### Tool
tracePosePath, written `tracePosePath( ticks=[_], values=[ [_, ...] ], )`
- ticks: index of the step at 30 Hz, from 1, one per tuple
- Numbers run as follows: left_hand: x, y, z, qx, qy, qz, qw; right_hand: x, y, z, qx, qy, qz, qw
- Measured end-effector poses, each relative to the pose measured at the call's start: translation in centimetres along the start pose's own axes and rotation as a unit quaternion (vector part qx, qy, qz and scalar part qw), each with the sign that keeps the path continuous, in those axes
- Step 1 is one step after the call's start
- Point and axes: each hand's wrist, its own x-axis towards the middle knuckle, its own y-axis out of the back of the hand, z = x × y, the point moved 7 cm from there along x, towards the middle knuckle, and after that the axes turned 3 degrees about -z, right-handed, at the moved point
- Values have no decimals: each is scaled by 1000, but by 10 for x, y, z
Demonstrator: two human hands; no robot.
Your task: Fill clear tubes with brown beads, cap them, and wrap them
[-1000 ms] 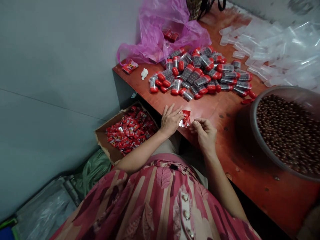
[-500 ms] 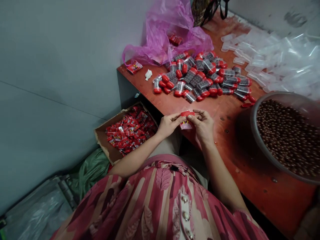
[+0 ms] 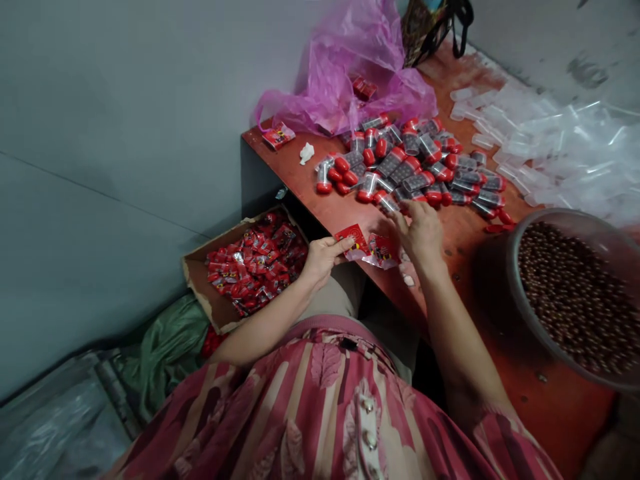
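My left hand pinches a small red printed packet between thumb and fingers, over the table edge. Just right of it, a second red packet lies at the edge of the table. My right hand reaches over the near side of a pile of small clear tubes with red caps, filled with dark beads. Its fingers are loosely curved and apart, holding nothing I can see. The fingertips are close to the nearest tube; whether they touch it is unclear.
A grey tub of brown balls stands on the right of the red table. Behind it are heaped clear empty tubes. A pink plastic bag lies at the back. Below left, a cardboard box holds red packets.
Both hands were together on a red packet. Now they are apart: the left keeps a packet, and the right has moved forward to the tubes. A second packet shows on the table between them.
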Motion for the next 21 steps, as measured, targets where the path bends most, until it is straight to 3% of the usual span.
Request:
tracePosePath(
  ticks=[5,8,11,15,18,21],
  values=[
    [4,6,4,-91,17,32,995,34,-24,-7,-70,7,-87,994],
    [7,12,3,-130,33,53,990,27,-21,-8,-5,2,-62,998],
    [9,16,2,-170,41,73,982,-7,-11,-8,176,-41,-67,981],
    [9,9,-1,-201,50,64,976,-74,-19,-25,408,-129,-173,887],
    [8,-2,-5,-199,53,45,978,-104,-24,-38,433,-140,-182,872],
    [6,-12,-8,-198,57,31,978,-113,-28,-39,429,-146,-167,876]
  ],
)
